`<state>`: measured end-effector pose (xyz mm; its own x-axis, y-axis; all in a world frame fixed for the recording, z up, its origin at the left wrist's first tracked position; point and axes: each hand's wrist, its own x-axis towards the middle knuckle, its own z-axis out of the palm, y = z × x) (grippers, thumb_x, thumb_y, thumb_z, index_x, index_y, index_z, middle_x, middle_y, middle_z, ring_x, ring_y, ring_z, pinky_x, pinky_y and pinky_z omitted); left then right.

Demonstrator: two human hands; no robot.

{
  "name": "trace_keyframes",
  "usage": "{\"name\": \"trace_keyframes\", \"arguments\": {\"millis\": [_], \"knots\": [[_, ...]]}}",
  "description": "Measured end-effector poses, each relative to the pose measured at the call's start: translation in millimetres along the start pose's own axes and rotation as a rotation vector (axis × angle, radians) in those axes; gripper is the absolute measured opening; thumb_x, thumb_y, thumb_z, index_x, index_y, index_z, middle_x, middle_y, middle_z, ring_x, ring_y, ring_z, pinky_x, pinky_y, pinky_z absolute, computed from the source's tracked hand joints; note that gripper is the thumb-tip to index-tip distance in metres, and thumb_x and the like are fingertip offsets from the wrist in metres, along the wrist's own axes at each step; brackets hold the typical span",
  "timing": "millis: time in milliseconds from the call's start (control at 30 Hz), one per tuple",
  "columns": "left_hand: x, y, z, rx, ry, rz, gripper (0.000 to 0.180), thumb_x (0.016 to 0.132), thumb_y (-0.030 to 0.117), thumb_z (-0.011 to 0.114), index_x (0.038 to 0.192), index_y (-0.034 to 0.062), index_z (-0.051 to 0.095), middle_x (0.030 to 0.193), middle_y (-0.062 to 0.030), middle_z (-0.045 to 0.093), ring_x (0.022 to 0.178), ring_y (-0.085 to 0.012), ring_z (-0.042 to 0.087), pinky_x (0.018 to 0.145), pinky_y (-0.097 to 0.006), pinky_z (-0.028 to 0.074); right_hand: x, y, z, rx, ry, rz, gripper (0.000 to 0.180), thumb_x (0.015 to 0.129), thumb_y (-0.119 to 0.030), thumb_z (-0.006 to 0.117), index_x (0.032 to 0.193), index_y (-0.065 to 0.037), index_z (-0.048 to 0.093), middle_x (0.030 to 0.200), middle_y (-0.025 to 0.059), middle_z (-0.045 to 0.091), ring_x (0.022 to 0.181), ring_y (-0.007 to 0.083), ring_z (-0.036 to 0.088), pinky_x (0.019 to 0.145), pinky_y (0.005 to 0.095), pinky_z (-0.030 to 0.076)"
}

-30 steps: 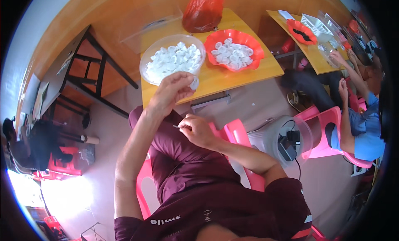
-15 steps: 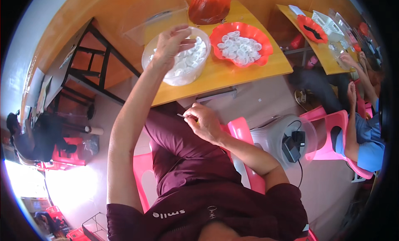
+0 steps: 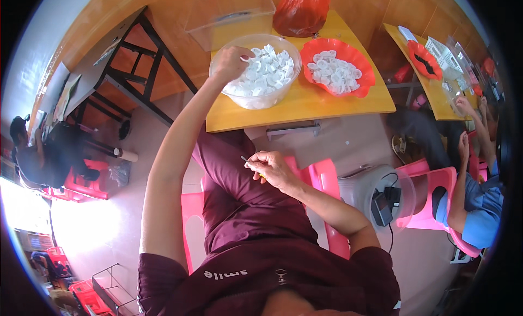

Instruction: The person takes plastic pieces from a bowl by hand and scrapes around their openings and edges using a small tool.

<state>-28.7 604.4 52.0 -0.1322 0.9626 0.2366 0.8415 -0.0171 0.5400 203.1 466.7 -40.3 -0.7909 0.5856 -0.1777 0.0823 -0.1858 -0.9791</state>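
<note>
My left hand (image 3: 233, 64) is over the left side of a clear plastic bowl (image 3: 255, 102). Its fingers curl down at the heap of small white plastic pieces (image 3: 267, 70) inside; whatever they pinch is hidden. Lower down, above my lap, my right hand (image 3: 272, 170) is closed around a small tool (image 3: 244, 158). A thin metal tip sticks out past the thumb, and a bit of yellow shows below the fingers. To the right of the bowl, a red scalloped dish (image 3: 366, 70) holds more white ring-like pieces (image 3: 333, 71).
Both containers stand on a yellow table (image 3: 305, 111), with a red plastic bag (image 3: 300, 13) behind them. By my right side, a translucent tub (image 3: 403, 207) bears a black power adapter (image 3: 381, 208). Another person in blue (image 3: 474, 201) sits at a second yellow table (image 3: 422, 79) on the right.
My left hand has gone from spread fingers above the bowl to curled fingers at its left side. My right hand has shifted slightly down, still with the tool. The whole view has shifted.
</note>
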Motion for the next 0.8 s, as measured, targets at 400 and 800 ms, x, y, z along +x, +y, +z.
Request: {"name": "trace_keyframes", "arguments": {"millis": [400, 800], "knots": [[9.0, 6.5, 8.3, 0.144, 0.041, 0.140, 0.022, 0.063, 0.016, 0.075, 0.074, 0.0030, 0.061, 0.085, -0.0141, 0.064, 0.085, -0.0308, 0.060, 0.075, -0.038, 0.047, -5.6, -12.3, -5.7, 0.017, -0.072, 0.108, 0.019, 0.088, -0.020, 0.057, 0.086, -0.002, 0.062, 0.070, 0.0032, 0.057, 0.053, 0.0091, 0.057, 0.041, 0.0209, 0.042], [-74.8, 31.2, -25.2, -1.014, 0.152, -0.153, 0.011, 0.081, 0.002, 0.062, 0.078, -0.0007, 0.052, 0.083, -0.0126, 0.061, 0.074, -0.0204, 0.064, 0.073, -0.029, 0.055, -1.4, -12.1, -8.6, 0.199, 0.007, -0.036, 0.028, 0.093, -0.026, 0.049, 0.088, 0.000, 0.059, 0.062, 0.0030, 0.053, 0.043, 0.0063, 0.050, 0.036, 0.0186, 0.035]]}}
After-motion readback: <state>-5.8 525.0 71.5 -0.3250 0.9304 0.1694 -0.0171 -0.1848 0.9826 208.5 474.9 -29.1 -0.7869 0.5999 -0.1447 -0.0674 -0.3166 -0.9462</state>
